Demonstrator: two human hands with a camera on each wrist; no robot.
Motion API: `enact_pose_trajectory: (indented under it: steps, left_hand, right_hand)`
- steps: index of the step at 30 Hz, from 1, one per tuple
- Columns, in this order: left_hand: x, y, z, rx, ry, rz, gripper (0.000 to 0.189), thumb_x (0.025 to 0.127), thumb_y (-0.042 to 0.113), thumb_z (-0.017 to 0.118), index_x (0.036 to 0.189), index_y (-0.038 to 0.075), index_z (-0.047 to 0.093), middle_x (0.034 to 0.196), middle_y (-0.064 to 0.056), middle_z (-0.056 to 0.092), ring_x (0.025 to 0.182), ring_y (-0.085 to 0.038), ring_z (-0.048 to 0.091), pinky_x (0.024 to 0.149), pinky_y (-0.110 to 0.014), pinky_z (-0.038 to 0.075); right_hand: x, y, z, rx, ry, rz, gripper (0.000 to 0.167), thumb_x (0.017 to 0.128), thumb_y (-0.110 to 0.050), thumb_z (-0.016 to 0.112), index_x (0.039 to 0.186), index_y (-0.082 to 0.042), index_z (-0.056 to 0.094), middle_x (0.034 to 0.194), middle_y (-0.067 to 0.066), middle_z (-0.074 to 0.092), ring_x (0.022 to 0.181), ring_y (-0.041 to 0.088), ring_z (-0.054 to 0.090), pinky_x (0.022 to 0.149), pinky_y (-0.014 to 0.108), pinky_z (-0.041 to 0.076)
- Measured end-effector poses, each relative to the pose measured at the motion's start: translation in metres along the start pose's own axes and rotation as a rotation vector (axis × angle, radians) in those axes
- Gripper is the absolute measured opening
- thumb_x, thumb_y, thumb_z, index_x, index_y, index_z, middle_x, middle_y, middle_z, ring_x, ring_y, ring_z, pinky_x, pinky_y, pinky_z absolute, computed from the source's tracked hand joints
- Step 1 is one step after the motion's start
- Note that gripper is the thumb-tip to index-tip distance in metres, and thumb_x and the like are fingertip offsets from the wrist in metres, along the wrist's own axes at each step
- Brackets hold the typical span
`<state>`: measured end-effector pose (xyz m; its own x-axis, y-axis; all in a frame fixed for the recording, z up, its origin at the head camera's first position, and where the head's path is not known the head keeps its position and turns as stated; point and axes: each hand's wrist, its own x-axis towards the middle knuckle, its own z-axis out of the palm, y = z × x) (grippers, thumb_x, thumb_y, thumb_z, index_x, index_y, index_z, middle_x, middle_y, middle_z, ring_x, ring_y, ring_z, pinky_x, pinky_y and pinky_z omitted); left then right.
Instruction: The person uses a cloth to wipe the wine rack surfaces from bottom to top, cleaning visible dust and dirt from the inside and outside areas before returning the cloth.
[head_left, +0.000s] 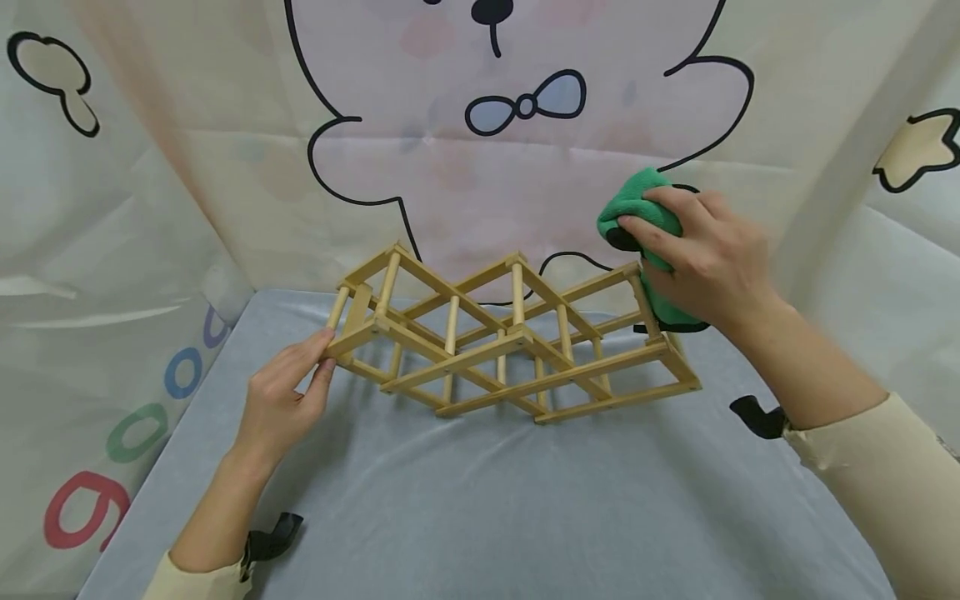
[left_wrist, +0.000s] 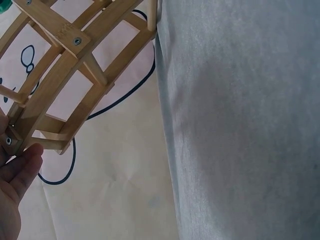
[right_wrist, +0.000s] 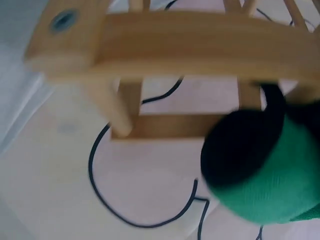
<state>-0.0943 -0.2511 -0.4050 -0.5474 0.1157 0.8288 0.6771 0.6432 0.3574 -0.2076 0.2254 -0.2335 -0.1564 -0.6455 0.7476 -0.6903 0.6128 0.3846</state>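
A light wooden lattice rack (head_left: 517, 292), made of crossed slats and round dowels, stretches across the middle of the head view above the tabletop. At its left end, my left hand (head_left: 288, 392) pinches a corner between thumb and fingers; the left wrist view shows the fingertips (left_wrist: 32, 155) at a screwed joint. My right hand (head_left: 708, 254) grips a bunched green cloth (head_left: 641, 204) with black edging at the rack's right end. Part of the cloth hangs behind the end slats. In the right wrist view, the cloth (right_wrist: 275, 185) overlaps the rack's bars, and the right hand is hidden.
A grey-blue cloth covers the table (head_left: 480, 508) beneath the rack. Behind it hangs a pale curtain (head_left: 225, 167) with a cartoon animal and a bow tie printed on it. Similar printed sheets stand at left and right. Black straps (head_left: 273, 537) show at both wrists.
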Motion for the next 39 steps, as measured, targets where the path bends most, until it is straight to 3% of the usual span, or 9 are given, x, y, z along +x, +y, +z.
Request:
enact_pose_trajectory:
  steps: [4,9,15,20,24,30,35,39]
  left_hand:
    - [-0.001,-0.001,0.0,0.001,-0.01,0.003,0.042,0.086,-0.009,0.07,0.128,-0.008,0.071,0.116,-0.023,0.075,0.091,-0.04,0.074,0.101,-0.011,0.046]
    - [-0.001,0.001,0.001,-0.006,0.0,-0.026,0.047,0.082,-0.015,0.072,0.128,-0.006,0.071,0.115,-0.024,0.075,0.092,-0.042,0.073,0.101,-0.01,0.046]
    - [-0.001,0.001,0.0,-0.002,0.0,-0.019,0.048,0.081,-0.015,0.073,0.128,-0.007,0.071,0.116,-0.024,0.075,0.095,-0.042,0.074,0.104,-0.012,0.045]
    - [0.0,0.0,0.0,0.003,0.001,-0.012,0.048,0.081,-0.016,0.073,0.128,-0.008,0.071,0.117,-0.024,0.075,0.096,-0.043,0.074,0.104,-0.012,0.045]
    - [0.0,0.001,0.001,0.0,-0.005,-0.036,0.049,0.08,-0.017,0.074,0.128,-0.008,0.071,0.116,-0.024,0.075,0.096,-0.043,0.074,0.104,-0.012,0.045]
    - [0.0,0.001,0.0,0.009,-0.007,-0.032,0.049,0.08,-0.018,0.074,0.127,-0.008,0.071,0.117,-0.024,0.074,0.096,-0.043,0.074,0.105,-0.011,0.044]
    - [0.0,0.0,0.0,0.014,-0.009,-0.013,0.046,0.082,-0.014,0.073,0.128,-0.008,0.071,0.119,-0.023,0.074,0.097,-0.042,0.074,0.105,-0.012,0.045]
    - [0.0,-0.001,0.001,0.014,-0.008,-0.012,0.045,0.084,-0.013,0.072,0.129,-0.008,0.07,0.119,-0.023,0.074,0.097,-0.042,0.074,0.105,-0.012,0.045]
  right_hand:
    - [0.011,-0.013,0.011,0.036,-0.041,-0.037,0.045,0.079,-0.004,0.074,0.123,-0.015,0.077,0.124,0.021,0.067,0.092,0.047,0.065,0.062,0.061,0.059]
    - [0.017,-0.03,0.03,0.083,-0.192,-0.126,0.049,0.079,-0.002,0.078,0.127,-0.012,0.075,0.125,0.024,0.064,0.089,0.045,0.065,0.06,0.053,0.06]
    - [0.014,-0.041,0.051,0.116,-0.305,-0.243,0.045,0.073,-0.007,0.084,0.117,-0.012,0.077,0.118,0.019,0.064,0.072,0.033,0.053,0.045,0.035,0.044]
    - [0.016,-0.045,0.052,0.096,-0.438,-0.246,0.036,0.083,-0.007,0.079,0.118,-0.015,0.078,0.116,0.016,0.061,0.068,0.027,0.044,0.045,0.029,0.036]
    - [0.017,-0.047,0.051,0.076,-0.581,-0.232,0.033,0.087,-0.008,0.077,0.118,-0.017,0.079,0.118,0.014,0.06,0.074,0.027,0.047,0.05,0.03,0.043]
    - [0.017,-0.048,0.048,0.084,-0.745,-0.201,0.035,0.083,-0.003,0.071,0.112,-0.017,0.083,0.122,0.015,0.063,0.085,0.029,0.052,0.059,0.034,0.049]
    - [0.016,-0.047,0.05,0.088,-0.782,-0.19,0.038,0.08,-0.002,0.068,0.112,-0.017,0.083,0.122,0.015,0.064,0.082,0.028,0.049,0.055,0.033,0.047]
    - [0.014,-0.046,0.053,0.106,-0.698,-0.209,0.035,0.083,-0.004,0.074,0.115,-0.014,0.081,0.123,0.016,0.064,0.087,0.031,0.055,0.06,0.034,0.051]
